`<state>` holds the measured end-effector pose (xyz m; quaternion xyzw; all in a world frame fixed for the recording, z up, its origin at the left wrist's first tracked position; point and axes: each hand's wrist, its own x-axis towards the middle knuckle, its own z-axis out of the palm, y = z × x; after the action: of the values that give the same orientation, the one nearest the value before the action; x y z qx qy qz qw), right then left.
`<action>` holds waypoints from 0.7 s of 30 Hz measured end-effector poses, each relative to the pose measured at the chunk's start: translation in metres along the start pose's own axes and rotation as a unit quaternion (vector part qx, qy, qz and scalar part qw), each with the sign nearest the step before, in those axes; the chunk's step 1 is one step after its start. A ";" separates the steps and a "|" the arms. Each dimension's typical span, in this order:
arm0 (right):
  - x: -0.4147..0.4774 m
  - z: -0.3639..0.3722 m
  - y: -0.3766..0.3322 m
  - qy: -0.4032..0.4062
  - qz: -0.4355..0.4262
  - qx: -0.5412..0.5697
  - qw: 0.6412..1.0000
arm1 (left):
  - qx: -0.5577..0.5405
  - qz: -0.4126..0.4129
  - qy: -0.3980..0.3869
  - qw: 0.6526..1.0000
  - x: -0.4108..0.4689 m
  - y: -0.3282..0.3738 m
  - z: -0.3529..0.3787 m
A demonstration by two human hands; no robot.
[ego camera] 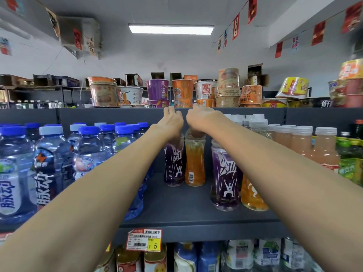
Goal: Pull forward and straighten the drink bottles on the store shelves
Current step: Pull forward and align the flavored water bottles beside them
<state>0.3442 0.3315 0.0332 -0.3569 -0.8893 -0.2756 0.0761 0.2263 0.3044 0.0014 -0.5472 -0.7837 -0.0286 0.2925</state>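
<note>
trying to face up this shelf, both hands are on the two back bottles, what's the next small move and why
Probably draw both bottles straight forward. The left hand grips the top of the rear purple bottle and the right hand the rear orange bottle; both stand well behind the front purple bottle, with bare shelf ahead of them.

Your shelf by colour: purple and orange at the centre.
You have a rear purple bottle (173,165) and a front purple bottle (225,173), both patterned with white strokes and a white figure. The rear orange bottle (194,165) carries a white barcode patch, and the front orange bottle (253,193) sits at 4 o'clock. At 9 o'clock, clear water bottles (88,152) wear blue caps. At 3 o'clock, peach drinks (300,146) have white caps, then come green bottles (351,165). The shelf (186,205) is dark grey. At 6 o'clock the price tag (145,240) is red, white and yellow.
</note>
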 end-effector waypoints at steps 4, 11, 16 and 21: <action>0.004 -0.008 0.004 0.024 0.002 0.028 0.999 | -0.022 0.008 -0.032 0.999 0.007 -0.002 -0.006; 0.018 -0.002 0.009 0.047 0.012 0.062 0.997 | -0.128 -0.027 -0.031 0.991 0.003 -0.010 -0.012; 0.020 -0.003 0.015 0.024 0.008 0.036 0.999 | -0.110 0.007 -0.051 0.993 0.006 -0.015 -0.024; 0.014 -0.016 0.023 -0.022 0.004 -0.028 0.999 | -0.125 -0.004 -0.105 0.987 0.010 -0.019 -0.032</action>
<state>0.3483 0.3450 0.0610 -0.3685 -0.8813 -0.2920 0.0481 0.2211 0.2940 0.0381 -0.5762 -0.8026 -0.0698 0.1381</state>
